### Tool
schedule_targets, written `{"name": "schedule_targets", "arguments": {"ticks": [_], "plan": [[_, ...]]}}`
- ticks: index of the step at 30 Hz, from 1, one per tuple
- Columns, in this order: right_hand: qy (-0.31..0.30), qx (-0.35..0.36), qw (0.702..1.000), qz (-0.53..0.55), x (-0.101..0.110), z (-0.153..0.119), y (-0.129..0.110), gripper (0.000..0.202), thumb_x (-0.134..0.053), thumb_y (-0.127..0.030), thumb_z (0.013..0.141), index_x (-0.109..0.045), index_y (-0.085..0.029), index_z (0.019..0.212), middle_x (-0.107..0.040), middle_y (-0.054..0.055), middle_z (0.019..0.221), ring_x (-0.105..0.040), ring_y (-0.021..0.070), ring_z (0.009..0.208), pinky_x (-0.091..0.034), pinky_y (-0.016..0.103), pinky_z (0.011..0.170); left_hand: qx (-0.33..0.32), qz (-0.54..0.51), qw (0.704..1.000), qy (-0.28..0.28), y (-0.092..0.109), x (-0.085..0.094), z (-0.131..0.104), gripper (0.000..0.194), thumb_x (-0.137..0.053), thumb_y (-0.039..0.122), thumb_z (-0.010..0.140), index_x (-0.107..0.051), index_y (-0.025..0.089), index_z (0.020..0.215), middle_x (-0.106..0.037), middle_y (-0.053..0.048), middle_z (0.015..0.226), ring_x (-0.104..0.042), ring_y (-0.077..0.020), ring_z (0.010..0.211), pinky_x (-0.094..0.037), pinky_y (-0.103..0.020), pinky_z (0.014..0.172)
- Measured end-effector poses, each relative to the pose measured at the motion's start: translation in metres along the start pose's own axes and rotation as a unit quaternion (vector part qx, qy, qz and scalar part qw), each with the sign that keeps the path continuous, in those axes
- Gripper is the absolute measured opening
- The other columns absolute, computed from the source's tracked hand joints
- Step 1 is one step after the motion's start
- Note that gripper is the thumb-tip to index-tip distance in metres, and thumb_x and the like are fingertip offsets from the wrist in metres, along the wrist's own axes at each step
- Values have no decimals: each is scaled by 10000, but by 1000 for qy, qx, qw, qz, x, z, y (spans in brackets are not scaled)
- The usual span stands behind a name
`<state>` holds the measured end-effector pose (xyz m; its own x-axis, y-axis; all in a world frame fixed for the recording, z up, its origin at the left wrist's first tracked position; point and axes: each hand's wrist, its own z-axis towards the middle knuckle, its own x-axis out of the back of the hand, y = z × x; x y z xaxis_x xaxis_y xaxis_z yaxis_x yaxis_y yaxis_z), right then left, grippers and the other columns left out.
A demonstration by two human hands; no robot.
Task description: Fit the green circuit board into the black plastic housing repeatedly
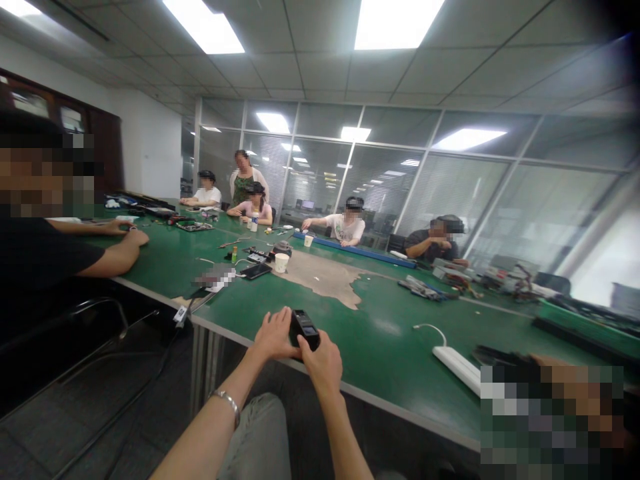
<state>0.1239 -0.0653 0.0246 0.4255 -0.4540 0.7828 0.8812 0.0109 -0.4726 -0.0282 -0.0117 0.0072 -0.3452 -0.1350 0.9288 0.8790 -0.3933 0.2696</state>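
Note:
A small black box-shaped device (pixel 304 328) with a little lit panel on its upper face is held between my two hands, at the near edge of the green table (pixel 400 373). My left hand (pixel 275 335) grips its left side, fingers bent along it. From the right, my right hand (pixel 323 363) closes round the near end, with the thumb against the device. The underside is hidden by my hands, so I cannot tell whether it rests on the tabletop.
Beyond my hands lie a brown sheet (pixel 320 275), a paper cup (pixel 281 263) and a black phone (pixel 256 271). A white power strip (pixel 457 370) is to the right. Several people sit around the table, one close on my left (pixel 45 247). Cables (pixel 150 373) hang at the left.

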Motion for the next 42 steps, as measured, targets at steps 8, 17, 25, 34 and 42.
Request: {"name": "schedule_targets", "arguments": {"ticks": [8, 17, 25, 34, 42], "plan": [[30, 0, 998, 61, 1, 7, -4, 408, -556, -490, 818, -648, -192, 1082, -707, 92, 945, -642, 249, 933, -442, 302, 783, 3, -1, 1000, 6, 1, 1, 1, 1078, -504, 743, 677, -167, 131, 1497, -243, -161, 1557, -256, -325, 1416, -137, -501, 1165], [109, -54, 987, 108, 23, 32, 35, 540, -521, -577, 814, -628, -177, 1160, -707, 118, 980, -653, 266, 943, -449, 320, 807, 13, -14, 1000, -6, 3, 3, 2, 1163, -490, 873, 597, -205, 187, 1493, -235, -139, 1564, -205, -333, 1435, -114, -517, 1163], [68, -54, 995, -38, 4, 25, 79, 626, -509, -554, 825, -549, -118, 1273, -675, 170, 1043, -615, 301, 1005, -442, 358, 843, 19, -16, 1000, -11, 6, 5, 2, 1207, -435, 912, 586, -194, 162, 1500, -224, -151, 1566, -196, -327, 1439, -111, -510, 1166], [74, -49, 996, -24, 4, 18, 82, 711, -497, -576, 832, -481, -75, 1336, -636, 172, 1149, -538, 321, 1118, -411, 363, 918, 19, -9, 1000, -13, 5, 4, 2, 1146, -428, 896, 611, -227, 192, 1493, -230, -132, 1568, -203, -333, 1438, -100, -517, 1166], [78, -42, 995, -42, 6, 14, 75, 604, -487, -602, 840, -548, -177, 1264, -662, 141, 1049, -577, 297, 1047, -438, 361, 845, 17, -10, 1000, -8, 4, 3, 2, 1172, -391, 908, 623, -200, 158, 1503, -205, -143, 1574, -199, -325, 1438, -115, -509, 1166]]}}
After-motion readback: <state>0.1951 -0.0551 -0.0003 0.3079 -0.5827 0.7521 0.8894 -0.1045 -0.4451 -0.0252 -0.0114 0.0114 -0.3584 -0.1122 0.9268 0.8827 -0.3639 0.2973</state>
